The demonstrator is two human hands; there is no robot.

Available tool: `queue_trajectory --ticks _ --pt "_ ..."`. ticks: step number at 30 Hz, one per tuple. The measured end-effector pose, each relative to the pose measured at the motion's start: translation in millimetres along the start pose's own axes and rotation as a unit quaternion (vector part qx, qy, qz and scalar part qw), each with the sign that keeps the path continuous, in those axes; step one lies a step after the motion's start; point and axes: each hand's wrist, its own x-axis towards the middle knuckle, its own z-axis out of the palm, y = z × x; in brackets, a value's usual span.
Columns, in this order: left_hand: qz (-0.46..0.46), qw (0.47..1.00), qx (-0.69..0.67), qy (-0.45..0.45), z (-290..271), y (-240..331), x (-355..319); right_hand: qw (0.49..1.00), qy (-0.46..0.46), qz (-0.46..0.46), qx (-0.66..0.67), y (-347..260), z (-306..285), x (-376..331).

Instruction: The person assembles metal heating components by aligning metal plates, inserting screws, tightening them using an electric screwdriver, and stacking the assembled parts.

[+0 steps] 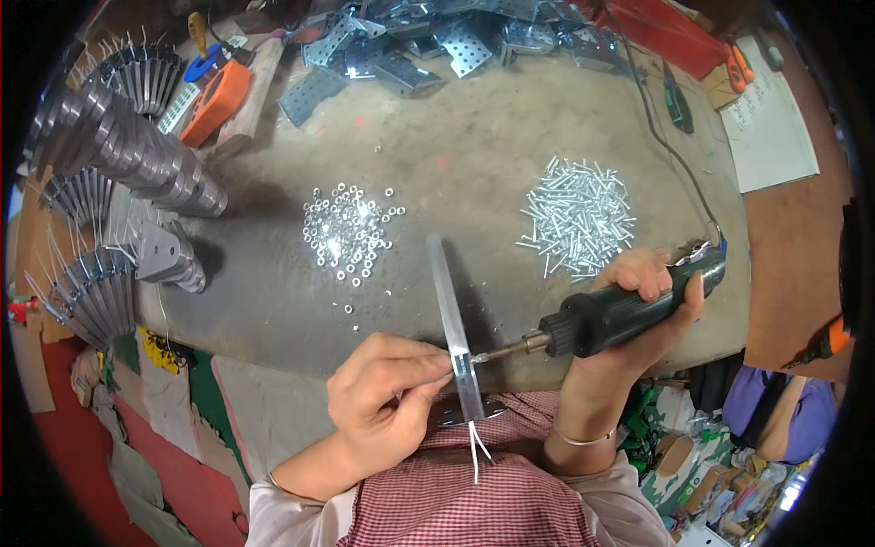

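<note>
- A flat metal strip [453, 314] stands on edge over the near rim of the desk [474, 137], running away from the person; thin wire ends hang from its near end.
- The left hand [383, 392] has its fingers [428, 365] closed on the near part of the strip, pinching it from the left side.
- The right hand [638, 310] has its fingers wrapped tight around a black electric screwdriver [629, 310], held level and pointing left.
- The screwdriver's bit [501, 351] meets the strip's right face, just beside the left hand's fingertips.
- A dark cable [661, 137] leaves the rear of the tool and trails across the desk to the far edge.
- A pile of silver screws [579, 214] lies on the desk just beyond the right hand.
- A scatter of small nuts and washers [351, 232] lies beyond the left hand, to the left of the strip.
- Stacks of curved metal plates [118, 146] line the left side of the desk.
- Perforated metal brackets [428, 46] are heaped along the far edge.
- An orange tool [214, 100] lies at the far left, near the plates.
- A white sheet of paper [775, 118] sits at the far right.
</note>
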Motion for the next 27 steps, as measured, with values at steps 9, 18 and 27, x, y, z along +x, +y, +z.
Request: queue_trajectory --ticks 9,18,27 --pt "0.014 0.995 0.061 -0.08 -19 15 22 0.965 0.048 -0.065 -0.248 -13 37 4" --pt "0.197 0.924 0.152 -0.289 -49 -5 66 0.541 0.038 -0.152 -0.826 -181 12 61" --pt "-0.305 0.753 -0.574 -0.104 -70 -15 22 0.235 -0.155 -0.134 -0.95 -29 71 169"
